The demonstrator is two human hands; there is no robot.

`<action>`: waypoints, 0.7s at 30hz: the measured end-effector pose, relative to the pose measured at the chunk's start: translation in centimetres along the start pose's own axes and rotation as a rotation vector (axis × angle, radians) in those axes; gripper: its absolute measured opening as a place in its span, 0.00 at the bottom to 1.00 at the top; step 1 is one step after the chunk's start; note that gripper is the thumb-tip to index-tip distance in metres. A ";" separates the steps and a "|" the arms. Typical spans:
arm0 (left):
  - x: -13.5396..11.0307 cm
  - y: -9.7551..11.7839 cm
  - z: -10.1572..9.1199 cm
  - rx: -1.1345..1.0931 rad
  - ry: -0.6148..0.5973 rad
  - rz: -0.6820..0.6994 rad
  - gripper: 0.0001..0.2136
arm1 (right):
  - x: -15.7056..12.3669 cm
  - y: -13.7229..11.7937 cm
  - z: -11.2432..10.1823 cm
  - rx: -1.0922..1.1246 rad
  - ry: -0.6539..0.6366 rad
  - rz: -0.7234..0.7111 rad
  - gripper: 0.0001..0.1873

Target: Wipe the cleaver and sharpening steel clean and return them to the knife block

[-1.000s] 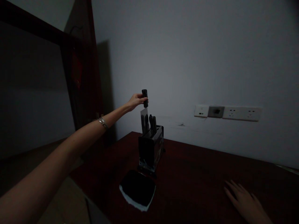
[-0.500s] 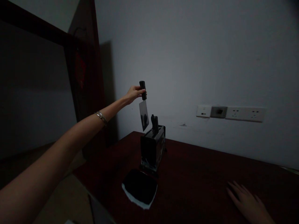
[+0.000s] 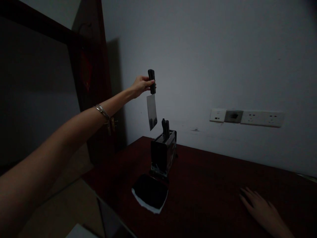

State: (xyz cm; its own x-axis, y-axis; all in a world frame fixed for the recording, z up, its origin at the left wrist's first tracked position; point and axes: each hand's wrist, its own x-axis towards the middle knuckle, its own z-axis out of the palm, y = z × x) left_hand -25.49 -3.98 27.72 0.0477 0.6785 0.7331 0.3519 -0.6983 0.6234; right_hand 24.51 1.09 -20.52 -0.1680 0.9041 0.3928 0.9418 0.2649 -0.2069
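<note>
My left hand (image 3: 140, 85) is stretched far out and closed round the black handle of a cleaver (image 3: 152, 110). The wide steel blade hangs straight down, clear above a black knife block (image 3: 163, 152) on the dark wooden table (image 3: 210, 185). Other dark knife handles (image 3: 165, 127) stick up out of the block. My right hand (image 3: 262, 211) lies flat on the table at the lower right, fingers spread, holding nothing.
A dark pad with a white edge (image 3: 150, 195) lies in front of the block near the table's left corner. A row of wall sockets (image 3: 246, 117) sits on the pale wall. A dark wooden door frame (image 3: 91, 79) stands at the left.
My left hand has drawn the cleaver up out of the knife block until the blade hangs free above it. My right hand has stayed flat on the table.
</note>
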 end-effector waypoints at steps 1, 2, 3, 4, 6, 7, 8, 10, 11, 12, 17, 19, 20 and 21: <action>0.0 0.4 0.1 0.015 -0.011 0.003 0.04 | 0.4 0.0 -0.7 0.049 -0.023 0.046 0.26; -0.1 0.9 0.2 0.026 -0.021 0.007 0.04 | 0.8 -0.1 -1.6 0.107 -0.052 0.088 0.27; -0.1 1.4 0.4 0.032 -0.031 0.010 0.04 | 1.3 -0.1 -2.7 0.189 -0.105 0.088 0.28; -0.1 1.9 0.6 0.031 -0.040 0.012 0.04 | 1.9 -0.1 -4.1 0.265 -0.118 0.098 0.27; -0.1 2.9 1.3 0.010 -0.065 0.013 0.04 | 2.8 -0.6 -7.4 0.389 -0.117 0.113 0.25; -0.2 3.4 1.8 -0.010 -0.082 0.014 0.03 | 3.1 -1.1 -9.3 0.454 -0.125 0.114 0.24; -0.3 3.8 2.3 -0.034 -0.103 0.015 0.02 | 3.3 -1.8 -11.3 0.529 -0.155 0.130 0.22; -0.6 4.4 3.5 -0.094 -0.152 0.022 0.03 | 3.3 -3.7 -15.6 0.735 -0.213 0.210 0.17; -0.8 4.6 4.3 -0.130 -0.179 0.028 0.03 | 3.2 -4.9 -17.6 0.838 -0.253 0.268 0.16; -1.0 4.8 5.1 -0.168 -0.202 0.035 0.03 | 3.0 -6.2 -19.6 0.904 -0.285 0.333 0.15; -2.8 4.4 10.1 -0.300 -0.284 0.083 0.02 | 1.9 -11.8 -27.0 1.016 -0.320 0.404 0.11; -3.6 4.0 12.4 -0.317 -0.318 0.104 0.02 | 1.4 -13.4 -28.4 1.051 -0.333 0.403 0.11; -4.1 3.7 13.5 -0.318 -0.329 0.106 0.02 | 1.2 -14.2 -28.8 1.072 -0.348 0.398 0.11; -4.5 3.5 14.7 -0.313 -0.332 0.100 0.02 | 1.0 -14.9 -29.0 1.099 -0.363 0.390 0.12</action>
State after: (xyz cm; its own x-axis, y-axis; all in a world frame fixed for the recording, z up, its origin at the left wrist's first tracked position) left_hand -10.77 -6.09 22.57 0.3817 0.6052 0.6986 0.0339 -0.7645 0.6438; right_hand 18.80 -11.67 8.93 -0.1660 0.9809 -0.1017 0.2294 -0.0619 -0.9714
